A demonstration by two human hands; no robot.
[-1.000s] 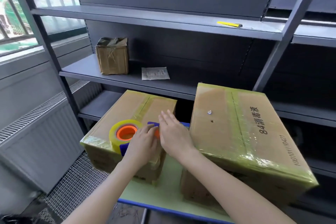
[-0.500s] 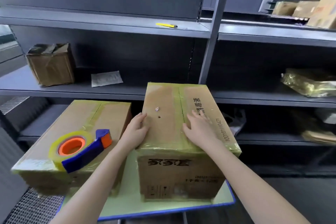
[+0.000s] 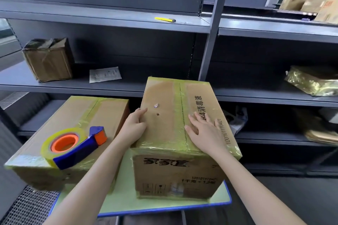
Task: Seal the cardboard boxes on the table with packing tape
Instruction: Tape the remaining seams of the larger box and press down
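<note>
Two taped cardboard boxes stand on a small green table (image 3: 219, 200) with a blue rim. The larger right box (image 3: 170, 95) bears black print on top and front. My left hand (image 3: 134, 127) rests on its top left edge, fingers straight, thumb along the side. My right hand (image 3: 203, 129) lies flat on the lid by the taped centre seam. On the lower left box (image 3: 102, 110) lies a tape dispenser (image 3: 73, 145): blue handle, orange core, a roll of clear yellowish tape. Neither hand touches it.
Grey metal shelving (image 3: 109, 87) stands right behind the table, with an upright post (image 3: 212, 45). On it sit a small worn box (image 3: 48, 59), a paper slip (image 3: 105, 74), a yellow cutter (image 3: 164, 19) and gold-wrapped parcels (image 3: 312, 80). A metal grate (image 3: 27, 206) lies at the lower left.
A second ago both hands were at the tape dispenser on the left box. They left it there and moved onto the right box's lid, and my view turned right.
</note>
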